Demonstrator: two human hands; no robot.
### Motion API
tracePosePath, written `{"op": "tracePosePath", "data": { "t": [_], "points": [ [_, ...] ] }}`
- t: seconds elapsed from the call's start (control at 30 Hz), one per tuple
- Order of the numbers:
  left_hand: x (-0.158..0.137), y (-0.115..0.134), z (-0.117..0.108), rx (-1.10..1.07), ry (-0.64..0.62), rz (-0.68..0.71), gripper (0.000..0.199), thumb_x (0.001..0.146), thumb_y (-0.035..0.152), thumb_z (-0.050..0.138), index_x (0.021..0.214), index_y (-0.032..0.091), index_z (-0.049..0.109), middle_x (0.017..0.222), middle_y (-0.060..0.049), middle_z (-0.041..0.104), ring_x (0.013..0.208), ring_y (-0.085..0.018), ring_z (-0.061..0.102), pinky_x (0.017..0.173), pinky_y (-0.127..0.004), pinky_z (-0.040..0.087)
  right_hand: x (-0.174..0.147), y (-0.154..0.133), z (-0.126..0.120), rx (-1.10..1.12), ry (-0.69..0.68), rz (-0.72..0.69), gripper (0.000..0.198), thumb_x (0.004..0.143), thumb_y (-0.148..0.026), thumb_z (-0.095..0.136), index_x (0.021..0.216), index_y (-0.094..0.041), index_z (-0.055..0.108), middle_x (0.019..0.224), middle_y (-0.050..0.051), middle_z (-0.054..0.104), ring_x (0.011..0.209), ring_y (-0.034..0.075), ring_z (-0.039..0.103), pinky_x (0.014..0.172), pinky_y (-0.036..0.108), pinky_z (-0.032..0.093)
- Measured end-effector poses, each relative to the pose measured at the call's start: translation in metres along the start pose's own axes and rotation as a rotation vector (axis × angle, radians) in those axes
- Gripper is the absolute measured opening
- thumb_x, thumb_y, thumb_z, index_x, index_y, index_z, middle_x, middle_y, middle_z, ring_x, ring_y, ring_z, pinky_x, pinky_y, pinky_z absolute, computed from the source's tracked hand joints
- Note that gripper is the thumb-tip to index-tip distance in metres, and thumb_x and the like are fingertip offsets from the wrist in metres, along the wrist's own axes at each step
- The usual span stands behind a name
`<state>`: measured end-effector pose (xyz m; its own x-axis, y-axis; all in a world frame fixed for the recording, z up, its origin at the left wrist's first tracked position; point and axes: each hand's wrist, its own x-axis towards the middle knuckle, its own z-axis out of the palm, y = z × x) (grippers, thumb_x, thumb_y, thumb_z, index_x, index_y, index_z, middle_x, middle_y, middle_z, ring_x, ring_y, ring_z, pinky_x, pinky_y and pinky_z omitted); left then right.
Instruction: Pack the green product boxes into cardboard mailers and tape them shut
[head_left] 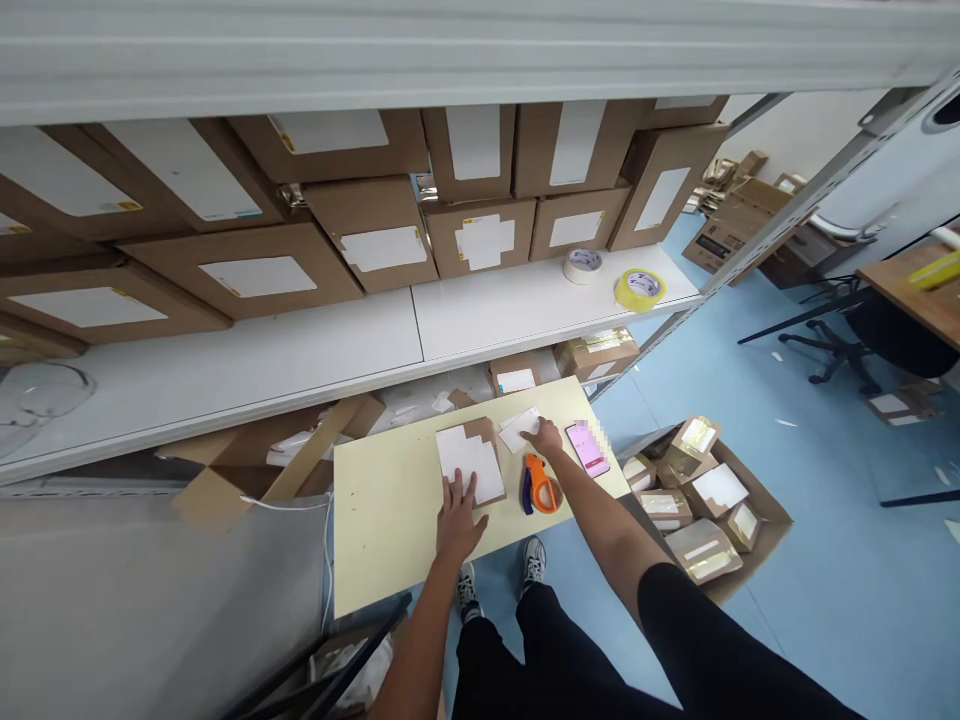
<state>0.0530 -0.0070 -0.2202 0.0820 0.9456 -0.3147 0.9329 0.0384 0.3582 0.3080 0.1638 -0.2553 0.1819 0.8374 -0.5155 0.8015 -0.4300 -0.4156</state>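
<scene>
A flat brown cardboard box (486, 432) with overlapping white labels (471, 462) on its top lies on the pale yellow table (390, 510). My left hand (457, 520) rests on the near end of these labels, fingers spread. Beyond and to the right, my right hand (544, 438) has its fingers closed at the edge of some loose white labels (517, 428). Just below that hand lies an orange and purple tape dispenser (541, 484). A phone with a pink screen (587, 448) lies to the right of my right wrist.
A shelf (337, 352) behind the table bears several labelled cartons (390, 235), a whitish tape roll (582, 266) and a yellow tape roll (639, 290). At the table's right stands an open carton (765, 535) filled with small taped boxes. An open cardboard box (225, 480) is at the left.
</scene>
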Motion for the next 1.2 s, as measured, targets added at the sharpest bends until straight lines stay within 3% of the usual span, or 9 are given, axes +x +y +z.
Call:
{"op": "tracePosePath", "data": {
  "t": [0.13, 0.27, 0.47, 0.57, 0.67, 0.83, 0.93, 1.03, 1.2],
  "points": [
    [-0.006, 0.006, 0.004, 0.014, 0.009, -0.057, 0.088, 0.089, 0.033, 0.061, 0.168, 0.031, 0.021, 0.177, -0.003, 0.001, 0.162, -0.034, -0.005, 0.111, -0.050, 0.049, 0.027, 0.000, 0.008, -0.098, 0.033, 0.041, 0.068, 0.080, -0.046, 0.083, 0.135, -0.017, 0.054, 0.141, 0.019, 0.059, 0.131, 0.031, 0.055, 0.093, 0.033, 0.050],
    [-0.009, 0.008, 0.004, 0.002, 0.024, -0.074, 0.086, 0.090, 0.028, 0.058, 0.167, 0.032, 0.022, 0.177, -0.002, 0.003, 0.162, -0.035, -0.001, 0.108, -0.049, 0.053, 0.035, 0.008, 0.005, -0.069, 0.022, 0.010, 0.048, 0.083, -0.033, 0.080, 0.123, -0.018, 0.057, 0.127, 0.014, 0.067, 0.120, 0.027, 0.061, 0.088, 0.030, 0.049],
    [-0.008, 0.002, -0.004, -0.059, -0.035, -0.125, 0.088, 0.086, 0.027, 0.063, 0.166, 0.036, 0.027, 0.176, 0.000, 0.010, 0.162, -0.034, 0.001, 0.110, -0.048, 0.052, 0.027, 0.024, -0.021, 0.081, 0.098, -0.057, 0.028, 0.090, -0.032, 0.071, 0.112, -0.019, 0.062, 0.114, 0.011, 0.073, 0.104, 0.024, 0.068, 0.076, 0.028, 0.047],
    [0.004, 0.006, -0.015, -0.028, -0.090, -0.191, 0.082, 0.084, 0.030, 0.069, 0.160, 0.032, 0.041, 0.174, -0.004, 0.023, 0.161, -0.035, 0.010, 0.119, -0.052, 0.043, 0.014, 0.030, -0.036, 0.253, 0.048, -0.120, 0.024, 0.089, -0.033, 0.068, 0.109, -0.021, 0.064, 0.098, 0.007, 0.076, 0.086, 0.023, 0.070, 0.070, 0.028, 0.049],
    [0.032, 0.032, -0.033, -0.061, 0.030, -0.186, 0.062, 0.089, 0.031, 0.065, 0.150, 0.024, 0.057, 0.165, -0.010, 0.043, 0.158, -0.034, 0.026, 0.126, -0.049, 0.034, -0.005, 0.032, -0.050, 0.450, -0.007, -0.255, 0.020, 0.090, -0.035, 0.063, 0.104, -0.021, 0.067, 0.091, 0.005, 0.077, 0.080, 0.022, 0.071, 0.071, 0.029, 0.052],
    [0.106, 0.099, -0.076, -0.434, 0.107, 0.068, 0.058, 0.092, 0.031, 0.061, 0.149, 0.024, 0.057, 0.155, -0.007, 0.056, 0.147, -0.024, 0.049, 0.123, -0.041, 0.038, -0.038, 0.032, -0.075, 0.697, -0.079, -0.415, 0.039, 0.089, -0.055, 0.060, 0.097, -0.019, 0.071, 0.089, 0.006, 0.077, 0.082, 0.024, 0.072, 0.074, 0.031, 0.056],
    [0.145, 0.119, -0.098, -0.653, -0.029, 0.147, 0.050, 0.080, 0.045, 0.076, 0.124, 0.022, 0.076, 0.130, -0.010, 0.073, 0.130, -0.028, 0.063, 0.113, -0.040, 0.048, -0.052, 0.037, -0.094, 0.761, -0.101, -0.417, 0.045, 0.087, -0.062, 0.062, 0.091, -0.018, 0.072, 0.086, 0.007, 0.077, 0.083, 0.024, 0.071, 0.075, 0.032, 0.056],
    [0.166, 0.121, -0.110, -0.670, -0.276, 0.179, 0.045, 0.068, 0.059, 0.081, 0.087, 0.018, 0.081, 0.097, -0.006, 0.080, 0.098, -0.028, 0.072, 0.091, -0.036, 0.057, -0.062, 0.045, -0.106, 0.810, -0.074, -0.385, 0.045, 0.086, -0.062, 0.064, 0.090, -0.018, 0.072, 0.083, 0.006, 0.076, 0.081, 0.024, 0.071, 0.075, 0.032, 0.055],
    [0.174, 0.117, -0.113, -0.696, -0.380, 0.202, 0.045, 0.067, 0.061, 0.080, 0.078, 0.018, 0.081, 0.082, -0.005, 0.079, 0.083, -0.024, 0.071, 0.081, -0.034, 0.056, -0.069, 0.056, -0.106, 0.909, 0.009, -0.248, 0.046, 0.079, -0.063, 0.069, 0.087, -0.017, 0.071, 0.083, 0.007, 0.075, 0.079, 0.024, 0.070, 0.069, 0.030, 0.054]
  ]
}}
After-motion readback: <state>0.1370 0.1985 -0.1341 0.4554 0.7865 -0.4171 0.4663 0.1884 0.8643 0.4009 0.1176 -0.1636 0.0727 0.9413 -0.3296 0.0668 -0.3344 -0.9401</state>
